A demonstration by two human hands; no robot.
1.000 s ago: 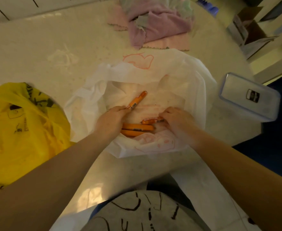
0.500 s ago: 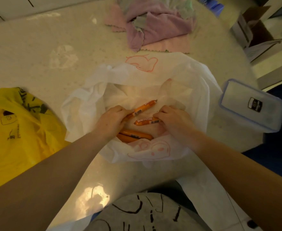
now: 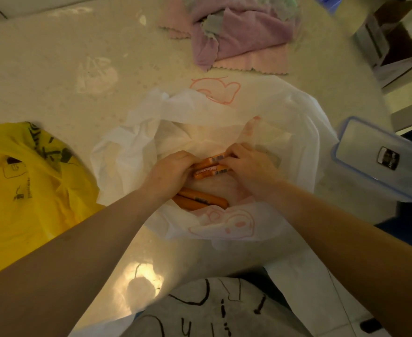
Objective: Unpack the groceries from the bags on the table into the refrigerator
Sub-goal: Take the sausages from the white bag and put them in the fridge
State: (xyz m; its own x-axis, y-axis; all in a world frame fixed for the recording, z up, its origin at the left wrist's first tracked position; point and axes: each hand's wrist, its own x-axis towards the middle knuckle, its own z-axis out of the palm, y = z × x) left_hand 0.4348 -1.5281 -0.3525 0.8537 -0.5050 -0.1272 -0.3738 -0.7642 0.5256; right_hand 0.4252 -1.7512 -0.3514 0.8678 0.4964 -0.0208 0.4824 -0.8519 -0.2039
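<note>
The fingers (image 3: 226, 159) of the right hand (image 3: 251, 166) curl together around the far ends of two orange plastic-wrapped sausage sticks (image 3: 211, 167), which lie side by side with their barcodes facing up. The left hand (image 3: 169, 173) closes on the near ends of the same pair, its fingertips hidden under the knuckles, so both hands grip the bundle from opposite ends. All of this sits inside the open mouth of a white thin plastic shopping bag with a red line drawing (image 3: 285, 122), spread on the pale speckled table (image 3: 54, 57). Two more orange sausage sticks (image 3: 200, 199) rest on the bag's bottom, just below the left wrist and nearer the person, touching each other. A crumpled yellow plastic bag with black print (image 3: 29, 190) lies at the left, just beside the white one. At the right edge of the table lies a clear rectangular plastic lid with a blue rim (image 3: 375, 159). A heap of pink and lilac cloths (image 3: 243, 37) lies at the table's far side.
</note>
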